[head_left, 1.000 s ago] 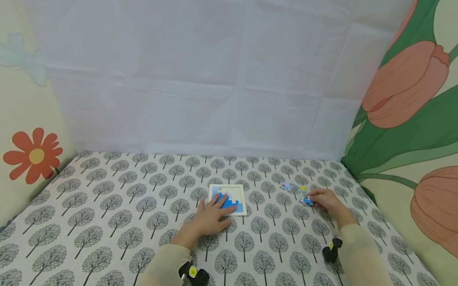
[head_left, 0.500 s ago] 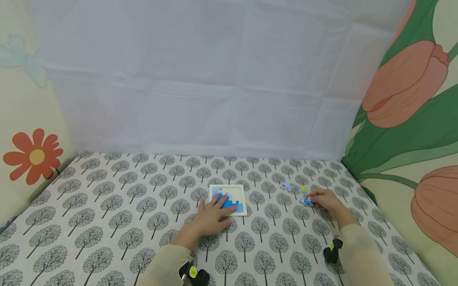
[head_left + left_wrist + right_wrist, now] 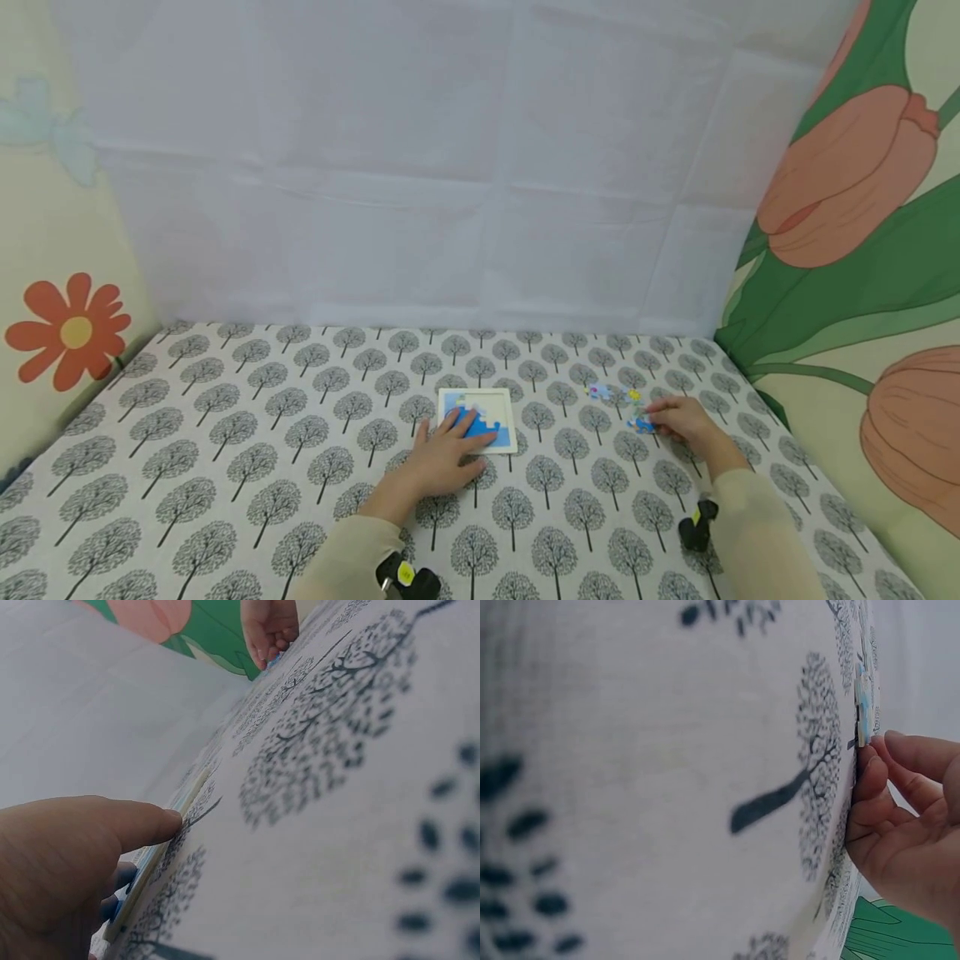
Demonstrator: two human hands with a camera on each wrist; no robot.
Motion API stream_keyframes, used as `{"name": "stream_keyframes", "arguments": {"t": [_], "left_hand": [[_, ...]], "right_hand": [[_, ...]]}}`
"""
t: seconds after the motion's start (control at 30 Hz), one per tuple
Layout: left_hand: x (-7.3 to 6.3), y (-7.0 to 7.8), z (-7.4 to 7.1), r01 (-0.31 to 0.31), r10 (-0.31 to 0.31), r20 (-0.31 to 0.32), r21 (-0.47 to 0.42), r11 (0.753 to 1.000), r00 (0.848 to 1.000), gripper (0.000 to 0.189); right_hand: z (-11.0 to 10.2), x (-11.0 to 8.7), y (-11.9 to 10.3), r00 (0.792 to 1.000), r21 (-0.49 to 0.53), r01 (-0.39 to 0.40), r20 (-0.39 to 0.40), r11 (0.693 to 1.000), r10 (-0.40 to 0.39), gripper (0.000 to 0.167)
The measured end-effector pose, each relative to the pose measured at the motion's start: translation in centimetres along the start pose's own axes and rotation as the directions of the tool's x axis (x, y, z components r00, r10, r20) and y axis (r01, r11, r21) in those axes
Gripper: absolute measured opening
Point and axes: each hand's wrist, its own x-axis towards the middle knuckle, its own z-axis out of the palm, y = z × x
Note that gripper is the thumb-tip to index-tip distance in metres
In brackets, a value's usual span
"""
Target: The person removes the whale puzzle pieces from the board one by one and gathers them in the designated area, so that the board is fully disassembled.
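A square puzzle tray [image 3: 514,432] with a pale frame lies in the middle of the table, partly filled with blue pieces [image 3: 480,425]. My left hand [image 3: 442,458] rests over its lower left with fingers spread, hiding part of the picture. In the left wrist view, the thumb [image 3: 150,825] lies along the tray's edge. To the right, my right hand [image 3: 681,419] has curled fingers and pinches at a blue puzzle piece [image 3: 641,423] low over the cloth. The right wrist view shows thumb and forefinger together at the end of the light-blue piece [image 3: 865,712].
Beyond the right hand lie a yellow puzzle piece [image 3: 633,395] and a pale piece with a pink spot [image 3: 599,391]. A tree-print cloth [image 3: 300,467] covers the table. A white sheet [image 3: 412,167] hangs behind, with flower-painted walls on both sides.
The blue piece at my right fingertips has shifted slightly. Both hands stay nearly in place, the left one still on the tray.
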Motion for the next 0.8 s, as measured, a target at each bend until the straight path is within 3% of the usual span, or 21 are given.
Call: {"name": "stream_keyframes", "arguments": {"t": [0.27, 0.57, 0.8], "left_hand": [[0.1, 0.0, 0.0, 0.013, -0.014, -0.008, -0.020, 1.000, 1.000, 0.041], [0.2, 0.1, -0.1, 0.018, -0.019, -0.012, -0.036, 0.999, 1.000, 0.041], [0.2, 0.3, -0.2, 0.024, -0.024, -0.006, -0.053, 0.998, 1.000, 0.040]], "right_hand": [[-0.4, 0.4, 0.6, 0.998, 0.049, 0.018, 0.051, 0.999, -0.020, 0.020], [-0.4, 0.2, -0.5, 0.999, 0.026, -0.048, 0.006, 0.999, 0.048, 0.030], [-0.7, 0.2, -1.2, 0.998, 0.019, 0.037, 0.048, 0.999, -0.037, 0.033]]}}
